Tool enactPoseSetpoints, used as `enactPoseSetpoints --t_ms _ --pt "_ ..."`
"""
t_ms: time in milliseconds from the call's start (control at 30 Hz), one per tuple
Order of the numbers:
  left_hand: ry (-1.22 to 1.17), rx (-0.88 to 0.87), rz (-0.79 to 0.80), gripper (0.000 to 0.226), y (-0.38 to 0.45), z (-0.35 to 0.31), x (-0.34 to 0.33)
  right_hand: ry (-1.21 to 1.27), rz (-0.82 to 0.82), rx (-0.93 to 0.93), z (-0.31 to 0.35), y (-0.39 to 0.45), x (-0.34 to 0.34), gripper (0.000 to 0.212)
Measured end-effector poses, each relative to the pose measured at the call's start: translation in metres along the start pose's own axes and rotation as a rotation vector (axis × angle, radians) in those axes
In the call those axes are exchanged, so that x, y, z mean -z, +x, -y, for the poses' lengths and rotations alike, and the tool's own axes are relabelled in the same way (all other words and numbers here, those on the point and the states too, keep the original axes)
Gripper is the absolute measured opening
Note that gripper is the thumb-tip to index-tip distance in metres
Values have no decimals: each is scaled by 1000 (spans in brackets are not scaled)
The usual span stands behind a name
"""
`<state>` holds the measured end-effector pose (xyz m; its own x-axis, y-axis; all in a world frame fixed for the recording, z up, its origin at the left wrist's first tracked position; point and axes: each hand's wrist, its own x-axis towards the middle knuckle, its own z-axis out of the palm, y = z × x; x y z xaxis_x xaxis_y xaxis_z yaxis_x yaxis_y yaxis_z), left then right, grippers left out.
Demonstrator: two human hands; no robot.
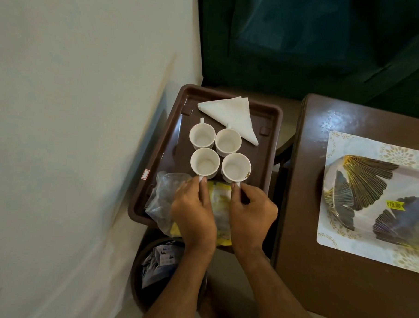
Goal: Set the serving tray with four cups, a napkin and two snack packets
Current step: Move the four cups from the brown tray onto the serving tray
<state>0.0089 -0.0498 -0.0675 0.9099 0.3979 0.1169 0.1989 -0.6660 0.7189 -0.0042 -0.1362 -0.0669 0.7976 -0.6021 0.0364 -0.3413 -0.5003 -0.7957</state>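
Observation:
A brown serving tray [273, 128] holds several white cups in a square and a white napkin [232, 115] folded into a triangle at its far end. My left hand [193, 211] pinches the handle of the near left cup [204, 162]. My right hand [251, 213] pinches the handle of the near right cup [235, 168]. The far left cup [202, 135] and far right cup [228, 140] stand free behind them. Under my hands lie a clear plastic snack packet [162, 195] and a yellow snack packet [221, 202], both partly hidden.
A pale wall [73, 128] runs close along the tray's left side. A brown table [318, 271] to the right carries a patterned tray with gold leaf print [370, 190]. A round dark bin [155, 267] with packets sits below the tray. Dark green upholstery [304, 42] lies behind.

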Motion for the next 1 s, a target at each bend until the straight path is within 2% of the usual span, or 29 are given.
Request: enactPoseSetpoints --t_ms 133,367,767,1000 --pt "-28 -51 -50 18 -9 -19 3 58 -27 21 -2 7 24 11" --pt "-64 -91 -57 15 -41 -65 -12 73 -72 35 -22 24 78 7" --pt "-118 -150 107 18 -154 -165 -87 3 -188 -69 -121 73 205 10" --pt "-99 -160 177 23 -207 -199 -136 -37 -258 -124 -182 91 254 12"
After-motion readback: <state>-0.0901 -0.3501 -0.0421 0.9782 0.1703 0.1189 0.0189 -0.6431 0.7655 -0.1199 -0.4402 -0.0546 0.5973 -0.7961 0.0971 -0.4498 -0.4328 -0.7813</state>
